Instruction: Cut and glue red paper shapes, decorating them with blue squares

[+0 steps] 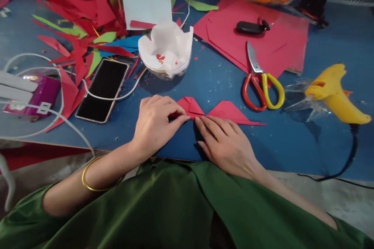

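Observation:
A folded red paper (228, 111) lies near the table's front edge, with two raised peaks and a thin point at its right end. My left hand (159, 124) pinches the paper's left part between thumb and fingers; the paper's left end is hidden behind them. Fingertips of my right hand (224, 142) press on the lower edge at the middle, the fingers held together and the palm low over the table. Scissors (255, 68) with one red and one yellow handle lie to the right, beyond the paper.
A phone (103, 90) crossed by a white cable lies at left, near red and green scraps (87, 4). A paper-lined bowl (166, 50) stands behind my hands. Red sheets (224, 27) carry a black key fob (250, 27). A yellow glue gun (336, 93) is at right.

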The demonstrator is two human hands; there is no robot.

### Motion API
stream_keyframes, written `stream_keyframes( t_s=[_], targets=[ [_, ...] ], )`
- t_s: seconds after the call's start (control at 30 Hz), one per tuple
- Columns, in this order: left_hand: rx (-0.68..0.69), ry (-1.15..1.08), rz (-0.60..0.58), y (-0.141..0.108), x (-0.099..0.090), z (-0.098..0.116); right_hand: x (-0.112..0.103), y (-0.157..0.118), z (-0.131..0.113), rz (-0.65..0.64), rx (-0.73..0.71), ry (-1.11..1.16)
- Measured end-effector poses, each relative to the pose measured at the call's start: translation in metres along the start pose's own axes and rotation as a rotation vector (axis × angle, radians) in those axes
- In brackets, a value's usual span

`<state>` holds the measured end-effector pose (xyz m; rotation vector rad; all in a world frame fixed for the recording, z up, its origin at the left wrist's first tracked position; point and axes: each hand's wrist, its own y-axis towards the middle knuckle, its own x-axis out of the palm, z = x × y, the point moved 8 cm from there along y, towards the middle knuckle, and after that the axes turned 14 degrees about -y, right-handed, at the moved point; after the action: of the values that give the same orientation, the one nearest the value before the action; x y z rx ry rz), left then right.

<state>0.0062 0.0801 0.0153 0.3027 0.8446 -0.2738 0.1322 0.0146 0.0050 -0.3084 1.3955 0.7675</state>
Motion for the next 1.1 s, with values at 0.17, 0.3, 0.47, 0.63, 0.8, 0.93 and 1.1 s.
stream_keyframes(
  t_s=[0.17,0.3,0.47,0.63,0.8,0.93,1.1],
  targets=[
    [-0.041,-0.033,-0.013,0.003,0.000,-0.005,0.003,0.001,0.001,-0.023,-0.008,0.022],
    [-0.041,0.030,-0.033,0.004,-0.003,-0.009,0.002,0.001,0.001,-0.024,-0.009,0.014],
    [-0.035,0.072,-0.041,0.004,-0.010,-0.015,0.002,0.003,0.000,-0.036,-0.008,0.018],
    [-0.048,0.067,-0.048,0.002,-0.019,-0.022,0.001,0.003,-0.001,-0.032,0.001,-0.006],
    [-0.055,0.060,-0.058,0.002,-0.021,-0.026,0.003,0.005,-0.003,-0.073,-0.003,-0.024],
    [-0.056,0.041,-0.027,0.002,-0.023,-0.030,0.005,0.007,-0.004,-0.114,-0.020,-0.040],
    [-0.048,0.120,0.111,-0.008,-0.040,-0.039,0.008,0.007,-0.003,-0.163,0.010,-0.032]
  ],
)
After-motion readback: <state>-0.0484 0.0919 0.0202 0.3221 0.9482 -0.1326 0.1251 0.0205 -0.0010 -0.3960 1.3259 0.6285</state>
